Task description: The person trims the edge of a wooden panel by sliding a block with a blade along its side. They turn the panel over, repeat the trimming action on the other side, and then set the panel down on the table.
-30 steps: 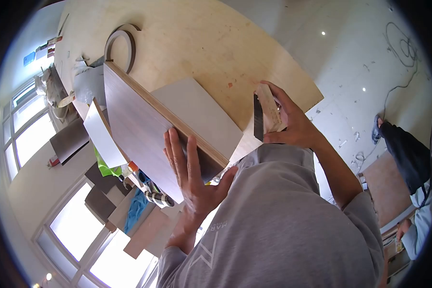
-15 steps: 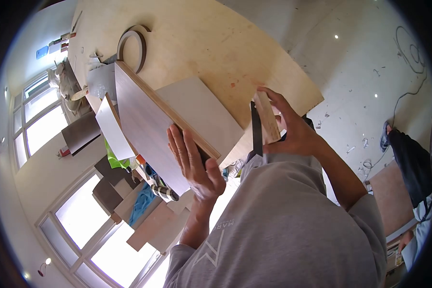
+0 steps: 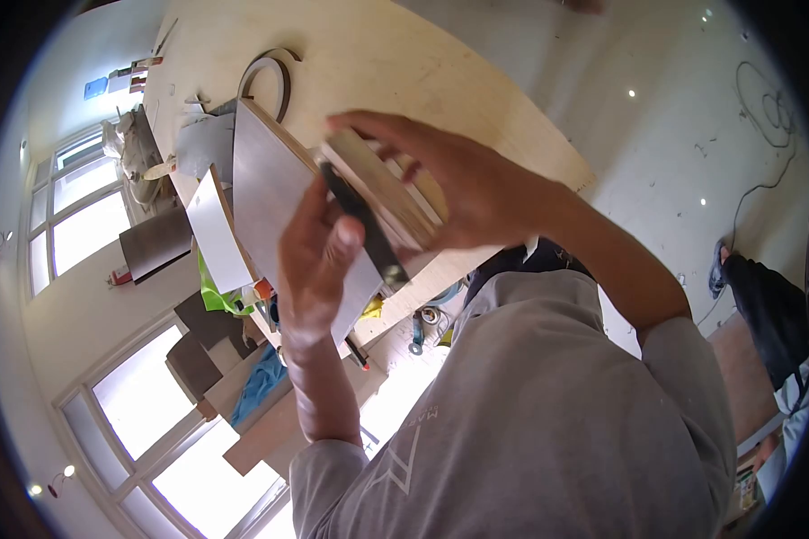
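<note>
A broad pale wooden bench (image 3: 422,63) filled the upper middle of the curved, wide-angle view. To its right lay a light floor (image 3: 665,54) with a loose dark cord (image 3: 735,225); to the left were a pale wall and bright windows (image 3: 139,377).

A wood-grained board (image 3: 259,171) stood tilted on the bench, its long edge facing up, with a coil of edge strip (image 3: 286,85) near its far end and a white panel (image 3: 216,234) leaning just beside it. In front of the board, the right hand (image 3: 481,198) gripped a wooden block (image 3: 377,184) with a dark face (image 3: 360,216). The left hand (image 3: 310,260) was partly curled close to that face.

Motion blurred both hands; whether the left one held anything could not be told. The two hands and block hid much of the board's near end. Another person (image 3: 768,296) was cut off at the right edge.
</note>
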`<state>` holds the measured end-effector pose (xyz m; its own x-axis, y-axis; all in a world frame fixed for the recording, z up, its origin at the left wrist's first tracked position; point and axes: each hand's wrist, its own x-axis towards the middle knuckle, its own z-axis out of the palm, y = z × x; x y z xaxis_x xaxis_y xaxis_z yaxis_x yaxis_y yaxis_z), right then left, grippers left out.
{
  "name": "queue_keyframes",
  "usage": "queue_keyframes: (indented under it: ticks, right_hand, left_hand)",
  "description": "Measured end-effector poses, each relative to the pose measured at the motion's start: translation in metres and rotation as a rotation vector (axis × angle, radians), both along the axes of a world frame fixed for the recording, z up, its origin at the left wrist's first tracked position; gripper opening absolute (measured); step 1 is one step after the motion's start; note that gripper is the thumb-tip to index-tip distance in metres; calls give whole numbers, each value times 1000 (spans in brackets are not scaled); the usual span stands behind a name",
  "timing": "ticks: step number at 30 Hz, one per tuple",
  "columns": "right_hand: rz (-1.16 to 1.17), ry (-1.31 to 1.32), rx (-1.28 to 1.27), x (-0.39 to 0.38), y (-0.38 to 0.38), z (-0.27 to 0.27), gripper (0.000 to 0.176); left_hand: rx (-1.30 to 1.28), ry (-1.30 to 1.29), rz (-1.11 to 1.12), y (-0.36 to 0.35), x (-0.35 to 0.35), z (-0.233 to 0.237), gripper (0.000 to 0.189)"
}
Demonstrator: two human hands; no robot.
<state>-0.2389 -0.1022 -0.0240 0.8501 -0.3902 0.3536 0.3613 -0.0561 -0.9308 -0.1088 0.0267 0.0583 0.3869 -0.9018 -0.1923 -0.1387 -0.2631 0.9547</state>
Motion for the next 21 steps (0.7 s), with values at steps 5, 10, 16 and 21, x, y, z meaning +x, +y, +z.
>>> queue_keyframes:
  ticks: [5,10,16,21]
  right_hand:
    - [11,12,-186,0,-26,8,112]
    - [-25,-9,-161,-17,-8,11,84]
    - [-87,6,-82,-32,28,-5,55]
    - [-214,7,-163,-26,49,-14,28]
  left_hand:
    - [-81,-203,166,-19,3,7,67]
    - [-212,-550,200,-15,-28,1,66]
    - [-243,-425,119,34,-25,-12,56]
    - [-167,-656,56,70,-22,-22,53]
